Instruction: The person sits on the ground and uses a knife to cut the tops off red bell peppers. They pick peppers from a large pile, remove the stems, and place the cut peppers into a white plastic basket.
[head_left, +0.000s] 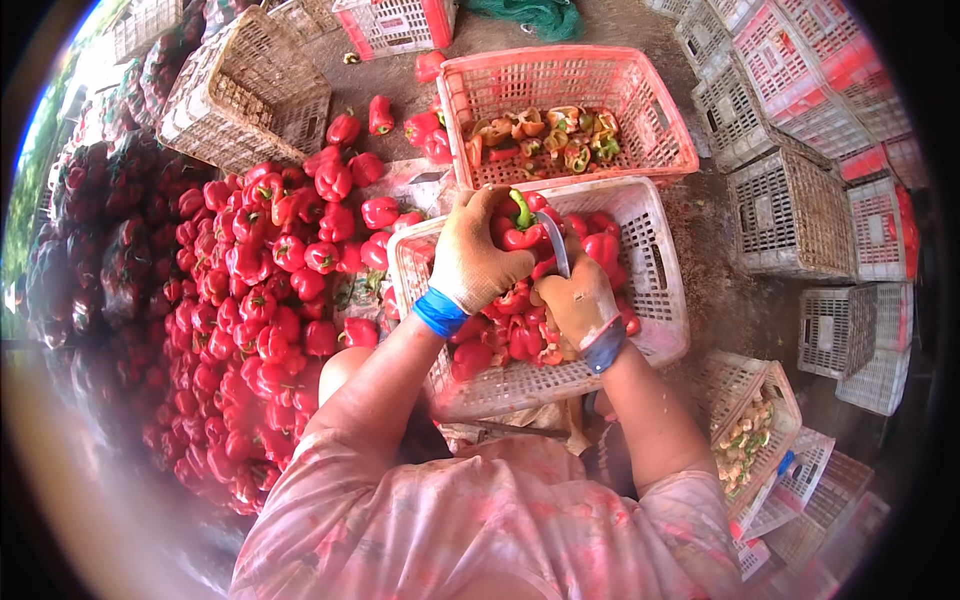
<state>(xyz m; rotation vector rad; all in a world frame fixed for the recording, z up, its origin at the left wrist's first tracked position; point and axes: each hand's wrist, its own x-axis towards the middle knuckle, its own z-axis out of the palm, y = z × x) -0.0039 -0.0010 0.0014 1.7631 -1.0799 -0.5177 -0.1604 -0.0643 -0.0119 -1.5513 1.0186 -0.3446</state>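
Observation:
Gloved in a tan work glove with a blue cuff, my left hand is closed around a red bell pepper with a green stem. My right hand, in a similar stained glove, grips a knife whose curved blade stands against or close to the pepper's right side; its handle is hidden in the fingers. Both hands are above a whitish plastic crate holding red peppers, some apparently cut. Behind it, a red plastic crate contains cut pepper tops and cores.
A large pile of red bell peppers lies to the left, beside filled mesh bags. An empty-looking crate rests on its side beyond the pile. Stacked crates line the right; a tilted crate there holds pepper scraps. Green netting lies at the top.

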